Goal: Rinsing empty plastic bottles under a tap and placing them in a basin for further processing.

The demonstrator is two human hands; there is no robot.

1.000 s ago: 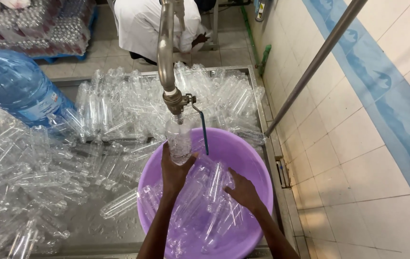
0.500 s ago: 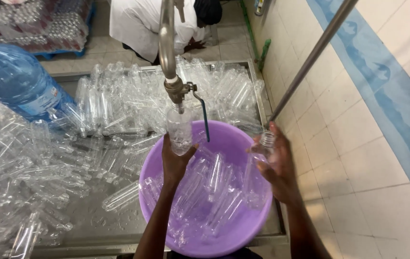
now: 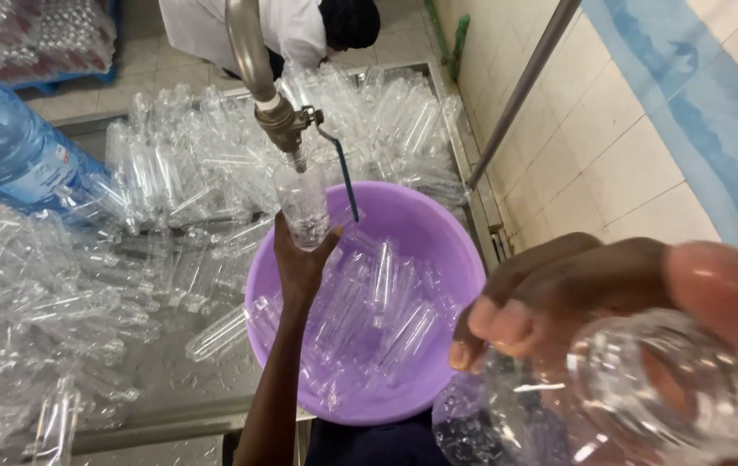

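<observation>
Bottle (image 3: 302,205), clear plastic and uncapped, is gripped at its base by the left hand (image 3: 298,259) and held up under the brass tap (image 3: 287,129), above a purple basin (image 3: 455,250) full of similar empties. The right hand (image 3: 593,298) clasps a second bottle (image 3: 645,397) close to the camera, its open mouth facing up. Wet, thin-walled plastic could slip or buckle, and a mouth held off-centre could send water spraying over the steel desk (image 3: 170,380).

Blue water jug (image 3: 15,155) far left (lying); white-clad person (image 3: 239,30) beyond sink.
</observation>
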